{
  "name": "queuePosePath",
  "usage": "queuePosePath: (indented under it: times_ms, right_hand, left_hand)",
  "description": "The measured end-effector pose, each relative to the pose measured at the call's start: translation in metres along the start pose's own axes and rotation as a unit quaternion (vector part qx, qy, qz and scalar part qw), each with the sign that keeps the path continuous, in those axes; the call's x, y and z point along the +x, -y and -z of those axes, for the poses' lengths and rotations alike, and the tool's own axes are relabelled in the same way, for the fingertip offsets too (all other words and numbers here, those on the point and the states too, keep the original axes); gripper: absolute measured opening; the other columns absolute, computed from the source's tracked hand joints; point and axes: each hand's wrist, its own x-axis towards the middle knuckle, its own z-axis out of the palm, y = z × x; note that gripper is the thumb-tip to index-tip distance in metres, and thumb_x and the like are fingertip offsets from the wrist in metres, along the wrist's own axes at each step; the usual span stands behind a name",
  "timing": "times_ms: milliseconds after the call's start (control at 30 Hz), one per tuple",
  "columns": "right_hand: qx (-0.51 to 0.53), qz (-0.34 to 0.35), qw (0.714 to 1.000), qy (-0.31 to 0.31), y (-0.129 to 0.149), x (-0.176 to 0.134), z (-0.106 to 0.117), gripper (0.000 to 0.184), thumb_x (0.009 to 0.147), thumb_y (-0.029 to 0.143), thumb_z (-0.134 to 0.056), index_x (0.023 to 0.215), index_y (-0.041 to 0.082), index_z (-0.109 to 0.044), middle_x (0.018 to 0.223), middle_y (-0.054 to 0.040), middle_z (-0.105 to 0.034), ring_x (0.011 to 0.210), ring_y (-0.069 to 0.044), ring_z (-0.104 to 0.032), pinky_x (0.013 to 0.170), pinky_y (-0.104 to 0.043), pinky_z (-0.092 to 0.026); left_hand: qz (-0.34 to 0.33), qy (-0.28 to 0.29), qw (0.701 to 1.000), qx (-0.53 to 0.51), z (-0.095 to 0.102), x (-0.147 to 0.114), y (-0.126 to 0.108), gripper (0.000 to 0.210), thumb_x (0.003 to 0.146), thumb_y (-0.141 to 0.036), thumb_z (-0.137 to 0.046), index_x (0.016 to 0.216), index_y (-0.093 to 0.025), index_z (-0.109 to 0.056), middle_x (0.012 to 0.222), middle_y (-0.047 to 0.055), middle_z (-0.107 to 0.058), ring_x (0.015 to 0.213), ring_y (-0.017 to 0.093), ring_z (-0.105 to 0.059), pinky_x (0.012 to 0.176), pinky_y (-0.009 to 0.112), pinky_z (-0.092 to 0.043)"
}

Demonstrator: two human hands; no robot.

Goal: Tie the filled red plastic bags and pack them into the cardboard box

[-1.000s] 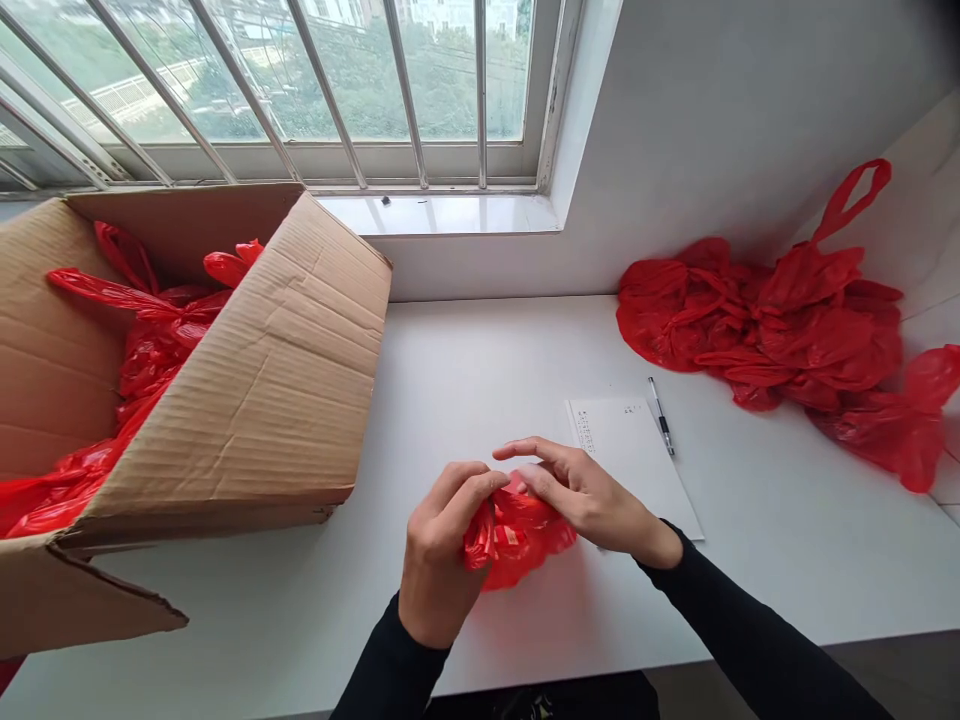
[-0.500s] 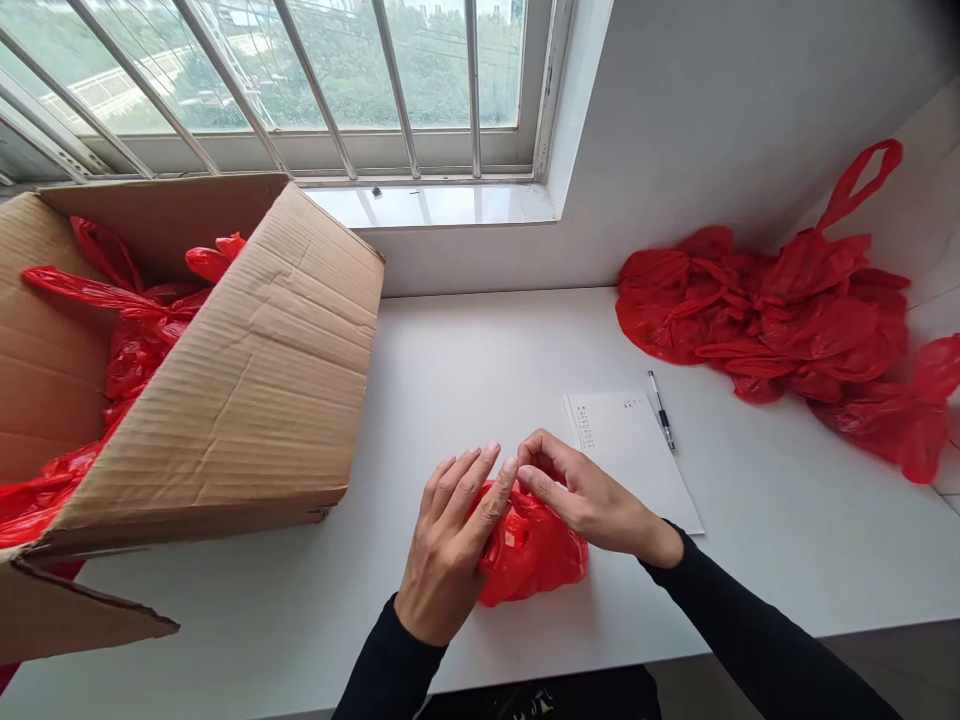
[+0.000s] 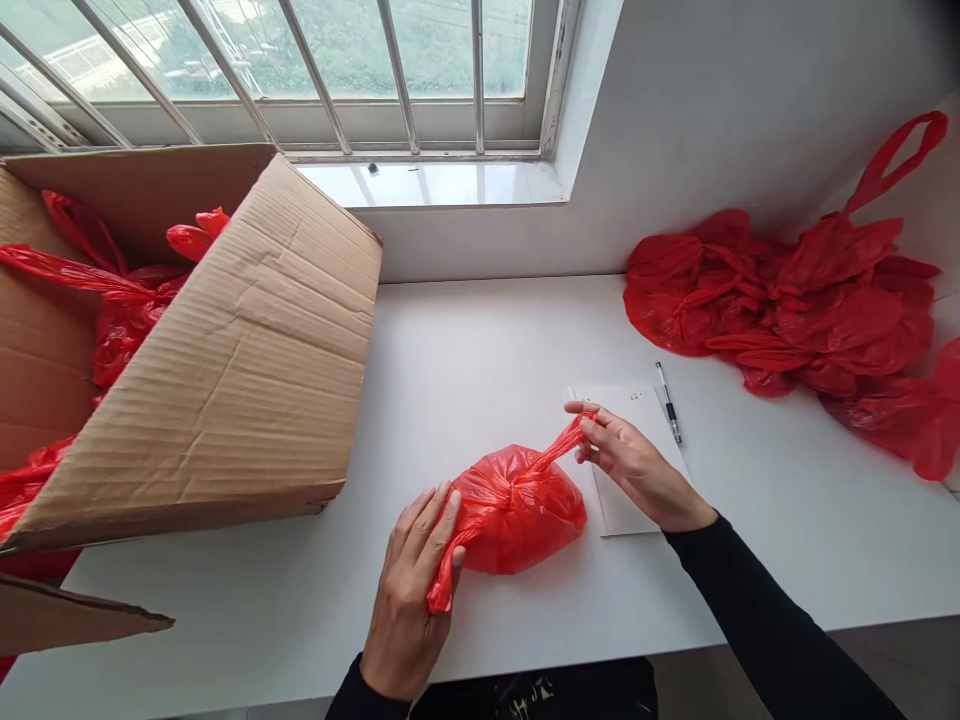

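Note:
A red plastic bag [image 3: 517,510], gathered and twisted at its top, rests on the white table near its front edge. Its two handles stretch out to opposite sides. My left hand [image 3: 416,585] grips one handle at the bag's left, with part of the handle sticking out below the fingers. At the upper right, my right hand [image 3: 626,455] pinches the other handle between thumb and fingers. What the bag contains is hidden.
An open cardboard box [image 3: 247,350] with red bags inside stands on the left. Partly under my right hand lies white paper [image 3: 626,510], a pen [image 3: 669,403] beside it. Crumpled red bags [image 3: 795,290] are heaped at the back right. A barred window is behind.
My hands have moved apart, left hand down and left, right hand up and right. The bag's handles are now pulled out between them and its top is drawn tight.

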Motion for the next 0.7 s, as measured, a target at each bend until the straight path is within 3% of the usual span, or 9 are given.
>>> queuePosePath:
  times_ms: [100, 200, 267, 333, 400, 467, 567, 700]
  right_hand:
    - [-0.025, -0.035, 0.998, 0.047, -0.004, -0.009, -0.02, 0.043, 0.096, 0.051, -0.061, 0.127, 0.022, -0.063, 0.096, -0.0028, -0.06, 0.086, -0.017, -0.057, 0.09, -0.036, -0.049]
    - [-0.132, 0.062, 0.989, 0.028, -0.015, -0.019, -0.042, 0.036, 0.101, 0.048, -0.051, 0.121, 0.025, -0.069, 0.106, -0.0071, -0.064, 0.108, -0.023, -0.06, 0.101, -0.043, -0.049]
    - [-0.244, 0.184, 0.952, 0.004, -0.03, -0.023, -0.053, 0.03, 0.103, 0.041, -0.049, 0.121, 0.028, -0.069, 0.123, -0.0079, -0.063, 0.124, -0.026, -0.055, 0.11, -0.047, -0.044]
    - [-0.362, 0.282, 0.888, 0.004, -0.048, -0.023, -0.059, 0.033, 0.103, 0.031, -0.047, 0.132, 0.031, -0.063, 0.14, -0.0071, -0.057, 0.137, -0.028, -0.046, 0.118, -0.053, -0.035]
    - [-0.462, 0.334, 0.821, 0.009, -0.065, -0.02, -0.059, 0.045, 0.102, 0.024, -0.044, 0.146, 0.032, -0.05, 0.153, -0.0064, -0.048, 0.146, -0.029, -0.037, 0.121, -0.06, -0.028]
    - [-0.528, 0.345, 0.776, 0.005, -0.078, -0.018, -0.056, 0.052, 0.102, 0.022, -0.042, 0.153, 0.031, -0.039, 0.16, -0.0064, -0.041, 0.15, -0.03, -0.031, 0.121, -0.063, -0.026]
    - [-0.562, 0.338, 0.755, 0.004, -0.087, -0.015, -0.052, 0.055, 0.102, 0.023, -0.041, 0.156, 0.029, -0.034, 0.162, -0.0064, -0.037, 0.152, -0.03, -0.028, 0.121, -0.063, -0.028]
    - [-0.569, 0.337, 0.75, 0.004, -0.09, -0.012, -0.051, 0.055, 0.101, 0.022, -0.04, 0.156, 0.029, -0.034, 0.162, -0.0057, -0.036, 0.153, -0.03, -0.026, 0.121, -0.062, -0.028]
  left_hand:
    - [0.006, 0.019, 0.999, 0.034, -0.007, 0.013, -0.011, 0.064, 0.1, -0.027, -0.052, 0.159, -0.02, -0.027, 0.165, 0.017, -0.026, 0.153, 0.037, -0.022, 0.118, 0.064, -0.031]
    - [-0.027, 0.026, 0.997, 0.066, -0.017, 0.025, -0.022, 0.064, 0.099, -0.023, -0.052, 0.159, -0.02, -0.029, 0.167, 0.016, -0.02, 0.154, 0.038, -0.015, 0.121, 0.064, -0.022]
    - [-0.049, 0.032, 0.995, 0.082, -0.027, 0.029, -0.027, 0.063, 0.099, -0.017, -0.049, 0.159, -0.018, -0.029, 0.167, 0.015, -0.023, 0.155, 0.036, -0.015, 0.124, 0.059, -0.019]
    - [-0.057, 0.035, 0.993, 0.097, -0.038, 0.027, -0.026, 0.062, 0.098, -0.014, -0.046, 0.158, -0.015, -0.029, 0.166, 0.015, -0.026, 0.155, 0.034, -0.017, 0.125, 0.057, -0.017]
    - [-0.057, 0.035, 0.991, 0.114, -0.048, 0.024, -0.022, 0.061, 0.098, -0.016, -0.045, 0.157, -0.014, -0.032, 0.165, 0.015, -0.028, 0.154, 0.034, -0.02, 0.124, 0.057, -0.017]
    - [-0.053, 0.033, 0.989, 0.132, -0.055, 0.019, -0.017, 0.059, 0.097, -0.02, -0.046, 0.156, -0.015, -0.036, 0.164, 0.015, -0.03, 0.153, 0.034, -0.023, 0.124, 0.057, -0.016]
    - [-0.044, 0.045, 0.987, 0.147, -0.059, 0.015, -0.014, 0.056, 0.097, -0.02, -0.046, 0.153, -0.017, -0.041, 0.165, 0.014, -0.03, 0.153, 0.033, -0.025, 0.124, 0.056, -0.018]
    - [-0.036, 0.057, 0.986, 0.15, -0.06, 0.016, -0.015, 0.054, 0.098, -0.021, -0.046, 0.152, -0.016, -0.043, 0.165, 0.014, -0.028, 0.153, 0.032, -0.025, 0.125, 0.054, -0.018]
